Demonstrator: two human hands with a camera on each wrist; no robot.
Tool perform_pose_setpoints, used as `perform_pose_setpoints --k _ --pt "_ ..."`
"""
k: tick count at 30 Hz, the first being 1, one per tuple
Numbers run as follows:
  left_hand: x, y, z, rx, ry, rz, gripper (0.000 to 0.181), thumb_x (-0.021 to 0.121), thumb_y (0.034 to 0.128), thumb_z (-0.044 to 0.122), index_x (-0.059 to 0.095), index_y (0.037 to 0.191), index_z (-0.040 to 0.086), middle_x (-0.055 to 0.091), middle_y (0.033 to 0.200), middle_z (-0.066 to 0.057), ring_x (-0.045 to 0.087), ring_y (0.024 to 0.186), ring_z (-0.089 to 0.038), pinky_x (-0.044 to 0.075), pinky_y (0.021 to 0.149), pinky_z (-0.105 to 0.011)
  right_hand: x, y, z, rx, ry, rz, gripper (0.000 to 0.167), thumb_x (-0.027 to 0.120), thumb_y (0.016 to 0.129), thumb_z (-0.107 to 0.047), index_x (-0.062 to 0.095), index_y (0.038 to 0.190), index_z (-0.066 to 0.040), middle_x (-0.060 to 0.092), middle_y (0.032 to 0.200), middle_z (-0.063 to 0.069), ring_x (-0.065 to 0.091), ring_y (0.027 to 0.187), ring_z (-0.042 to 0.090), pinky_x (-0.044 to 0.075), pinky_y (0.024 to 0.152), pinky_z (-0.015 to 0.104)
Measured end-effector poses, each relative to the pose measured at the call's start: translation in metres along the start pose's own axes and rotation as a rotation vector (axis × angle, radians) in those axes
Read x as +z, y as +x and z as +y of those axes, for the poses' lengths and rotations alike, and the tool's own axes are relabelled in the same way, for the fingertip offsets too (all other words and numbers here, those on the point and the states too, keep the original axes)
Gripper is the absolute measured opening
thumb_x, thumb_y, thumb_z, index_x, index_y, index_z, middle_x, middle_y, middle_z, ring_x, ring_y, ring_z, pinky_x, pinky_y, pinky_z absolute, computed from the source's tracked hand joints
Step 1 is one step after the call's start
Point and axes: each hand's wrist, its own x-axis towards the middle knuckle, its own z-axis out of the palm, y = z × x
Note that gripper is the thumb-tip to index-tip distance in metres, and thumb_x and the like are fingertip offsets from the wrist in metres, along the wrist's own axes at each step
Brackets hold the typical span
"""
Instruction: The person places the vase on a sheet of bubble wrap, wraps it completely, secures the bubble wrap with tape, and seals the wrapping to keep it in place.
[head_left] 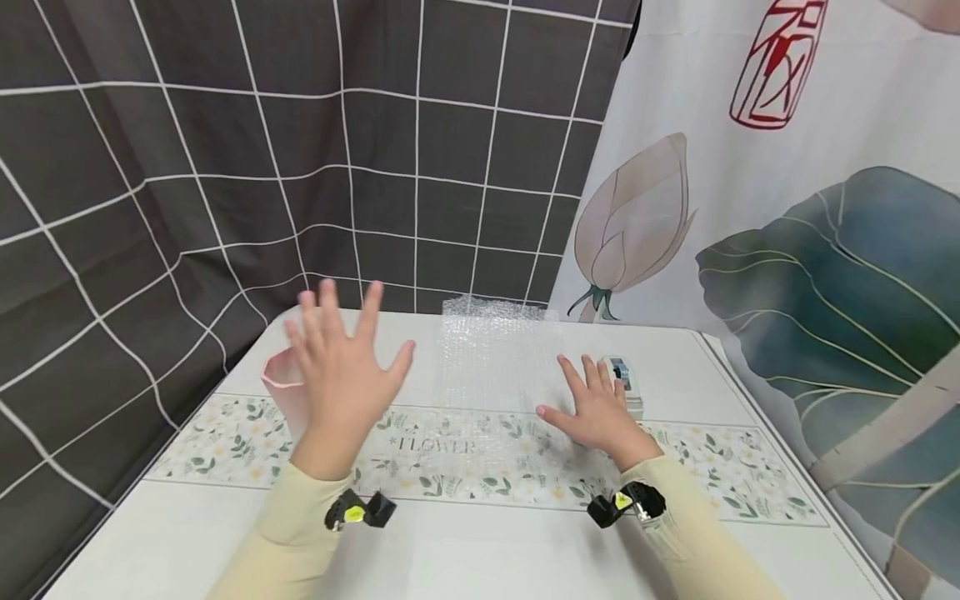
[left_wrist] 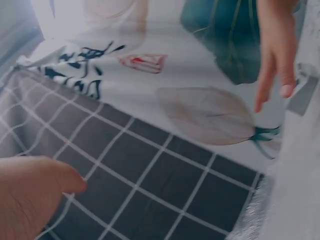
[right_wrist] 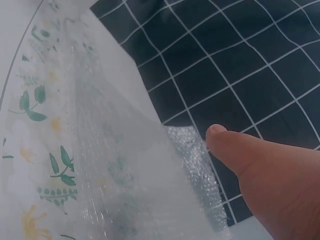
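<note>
A clear sheet of bubble wrap (head_left: 495, 354) lies over the middle of the table, its far end standing up at the back edge. My left hand (head_left: 341, 387) is raised with its fingers spread, holding nothing. It partly hides a pink cup-like container (head_left: 283, 375). On the other side, my right hand (head_left: 600, 414) has its fingers extended and grips nothing. Just beyond it is a small pale box-like thing (head_left: 624, 379) with a dark blue part, partly hidden by the fingers. In the right wrist view, my thumb appears near the bubble wrap (right_wrist: 197, 172).
The white table (head_left: 495, 550) carries a printed floral strip (head_left: 735, 471) with the word FLOWER. A dark grid-patterned curtain (head_left: 375, 150) hangs behind and to the left. At the right hangs a white curtain (head_left: 705, 92) with a lotus print.
</note>
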Motion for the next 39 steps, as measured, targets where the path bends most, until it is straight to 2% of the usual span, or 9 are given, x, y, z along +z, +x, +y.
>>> perform_pose_setpoints --k 3,6,12,16,19,22,28,34,39 --pt "-0.016 0.0 -0.016 -0.12 0.014 0.003 0.093 0.063 0.0871 0.062 0.017 0.163 0.033 -0.007 0.167 -0.022 -0.017 0.151 -0.045 -0.015 0.111 -0.071 -0.001 0.0 -0.002 0.001 -0.002 -0.005 0.095 0.061 0.091 -0.063 0.019 0.163 -0.016 0.009 0.164 0.029 -0.001 0.149 0.054 0.005 0.113 0.075" --pt "-0.026 -0.002 -0.032 -0.218 0.019 -0.04 0.101 0.066 0.0841 0.065 0.015 0.163 0.029 -0.01 0.165 -0.027 -0.021 0.148 -0.05 -0.015 0.105 -0.078 -0.002 0.002 -0.004 -0.008 -0.001 -0.004 0.095 0.06 0.091 -0.064 0.019 0.162 -0.016 0.009 0.164 0.03 0.0 0.149 0.054 0.004 0.113 0.075" --pt "-0.03 -0.007 -0.046 -0.329 -0.004 -0.166 0.105 0.07 0.0817 0.066 0.014 0.163 0.029 -0.01 0.164 -0.03 -0.015 0.144 -0.061 0.0 0.098 -0.088 -0.005 0.003 -0.005 0.01 0.021 -0.012 0.096 0.061 0.091 -0.063 0.017 0.163 -0.017 0.006 0.165 0.028 -0.003 0.149 0.053 0.0 0.114 0.073" --pt "-0.03 -0.006 -0.046 -0.335 -0.019 -0.221 0.1 0.069 0.084 0.063 0.016 0.163 0.031 -0.006 0.164 -0.029 0.013 0.138 -0.069 0.028 0.09 -0.086 -0.006 0.003 -0.005 0.015 0.029 -0.005 0.096 0.061 0.091 -0.064 0.017 0.163 -0.017 0.006 0.165 0.029 -0.003 0.149 0.053 0.0 0.113 0.073" --pt "-0.031 -0.006 -0.045 -0.308 -0.008 -0.255 0.092 0.067 0.0869 0.059 0.025 0.161 0.026 0.015 0.158 -0.034 0.041 0.118 -0.068 0.043 0.079 -0.075 -0.006 0.004 -0.005 0.008 0.036 0.002 0.096 0.06 0.091 -0.064 0.017 0.163 -0.016 0.007 0.164 0.029 -0.002 0.149 0.054 0.0 0.113 0.074" --pt "-0.032 -0.006 -0.046 -0.273 0.026 -0.282 0.075 0.064 0.0906 0.052 0.042 0.154 0.018 0.04 0.141 -0.034 0.057 0.097 -0.061 0.049 0.071 -0.066 -0.006 0.003 -0.006 0.005 0.042 0.004 0.095 0.061 0.092 -0.063 0.018 0.163 -0.015 0.008 0.164 0.03 -0.001 0.149 0.054 0.0 0.113 0.073" --pt "-0.03 -0.006 -0.051 -0.245 0.058 -0.256 0.049 0.057 0.0924 0.038 0.061 0.133 0.01 0.053 0.121 -0.03 0.062 0.084 -0.052 0.05 0.059 -0.058 -0.004 0.002 -0.007 -0.01 0.041 0.003 0.094 0.062 0.092 -0.06 0.021 0.162 -0.012 0.011 0.162 0.033 0.001 0.148 0.056 0.002 0.113 0.074" --pt "-0.03 -0.006 -0.055 -0.261 0.048 -0.258 0.041 0.056 0.0897 0.037 0.066 0.124 0.015 0.057 0.116 -0.024 0.061 0.081 -0.049 0.047 0.054 -0.053 0.001 0.003 -0.009 -0.022 0.039 0.016 0.093 0.064 0.092 -0.058 0.024 0.161 -0.011 0.015 0.161 0.034 0.004 0.147 0.057 0.007 0.112 0.075" --pt "-0.031 -0.004 -0.056 -0.262 0.028 -0.272 0.042 0.055 0.0893 0.037 0.066 0.125 0.018 0.059 0.117 -0.022 0.062 0.086 -0.047 0.048 0.057 -0.053 0.003 0.006 -0.012 -0.029 0.051 0.015 0.092 0.064 0.092 -0.058 0.023 0.161 -0.012 0.015 0.161 0.033 0.004 0.148 0.056 0.004 0.113 0.075"
